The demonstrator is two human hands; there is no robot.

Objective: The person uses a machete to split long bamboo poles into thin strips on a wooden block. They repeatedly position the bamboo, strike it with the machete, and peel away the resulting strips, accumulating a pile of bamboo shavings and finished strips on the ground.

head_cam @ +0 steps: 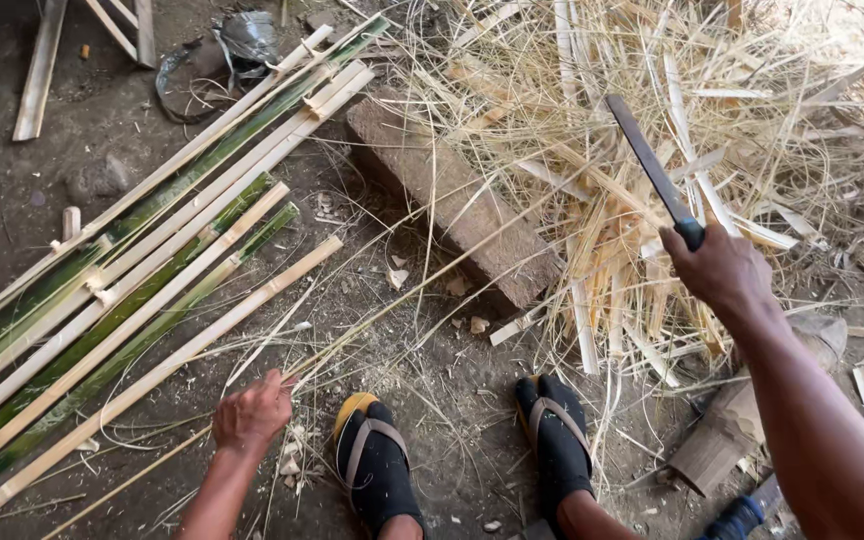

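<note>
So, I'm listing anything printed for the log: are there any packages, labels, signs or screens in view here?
None that can be made out. The nearest candidate is a crumpled grey wrapper or sheet on the dirt at the top, beyond the split bamboo strips; no label shows on it.

I note the blade [649,168] in the right hand [722,270] is dark, matt metal, its handle hidden in the grip. The split bamboo strips [132,290] are woody, green and smooth on the skin side, pale and fibrous on the cut faces. The left hand [252,412] closes on a thin pale strip [282,355]. The block [452,200] looks rough and coarse-grained. The shavings [652,150] are dry, straw-coloured, stringy. The ground [432,400] is dull, dusty earth.
</note>
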